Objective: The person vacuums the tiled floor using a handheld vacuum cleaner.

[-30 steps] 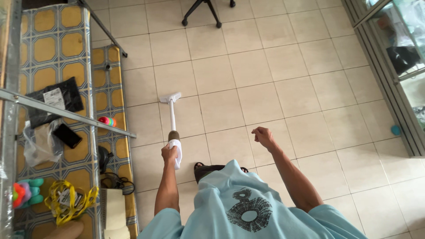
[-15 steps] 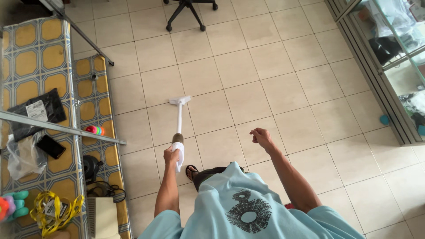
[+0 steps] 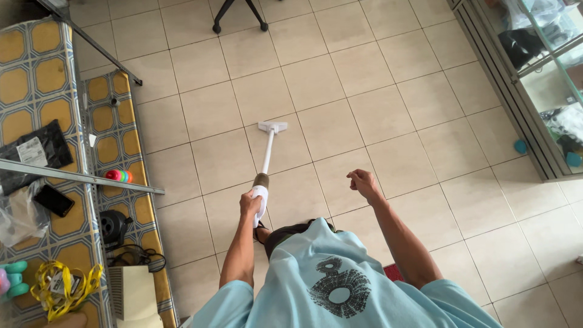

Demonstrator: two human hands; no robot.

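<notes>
Pale beige floor tiles (image 3: 388, 109) fill most of our view, with a glass-fronted cabinet (image 3: 534, 79) along the right edge and a low surface covered in a yellow and blue patterned mat (image 3: 36, 79) on the left. We count one stick vacuum (image 3: 265, 170), white with a brown band near the grip, and its one flat white head (image 3: 272, 127) rests on the tiles ahead of us. We count two hands. Our left hand (image 3: 249, 203) is wrapped around the vacuum's white handle, so the tube runs up and away from that hand toward the head, which lies well forward of the fingers. Our right hand (image 3: 362, 182) hangs apart from the vacuum, curled into a loose fist and holding nothing. One black office chair base (image 3: 237, 15) shows at the top edge. On the mat we see one dark phone (image 3: 53, 200), one black flat package (image 3: 33, 152), one clear plastic bag (image 3: 15, 218), one yellow strap bundle (image 3: 61, 285) and one small multicoloured toy (image 3: 118, 176). One sandalled foot (image 3: 262, 232) shows just below the left hand.
</notes>
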